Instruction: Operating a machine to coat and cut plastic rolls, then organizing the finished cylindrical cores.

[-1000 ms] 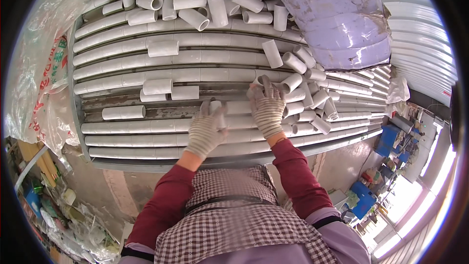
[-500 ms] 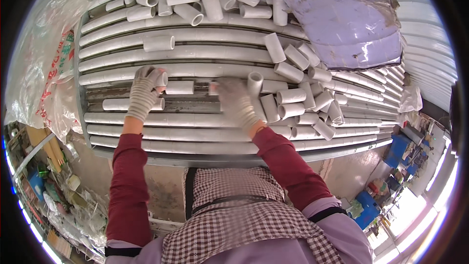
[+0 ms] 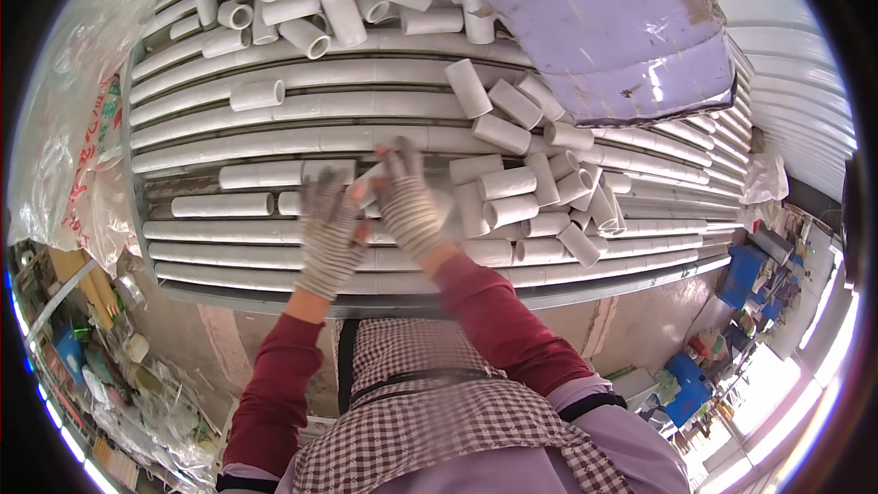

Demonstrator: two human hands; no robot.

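My left hand, in a pale knit glove with bare fingertips, lies over two rows of short white tubes. Its fingers are stretched out and a little blurred, the thumb apart from them. One white tube shows just beyond those fingers. Close on the right, my right hand, gloved alike, has a tilted white tube at its thumb and fingers; part of it is hidden. Left of my hands, a tube lies in the farther row and another tube in the nearer one.
Loose tubes are heaped right of my hands, and more lie at the far side. Long rows of tubes fill the metal-edged rack. A lavender sheet covers the far right; clear plastic hangs at the left.
My left hand has moved right, close to my right hand, leaving tubes lying in the row. My right hand has come left from the heap's edge. The whole view has shifted slightly.
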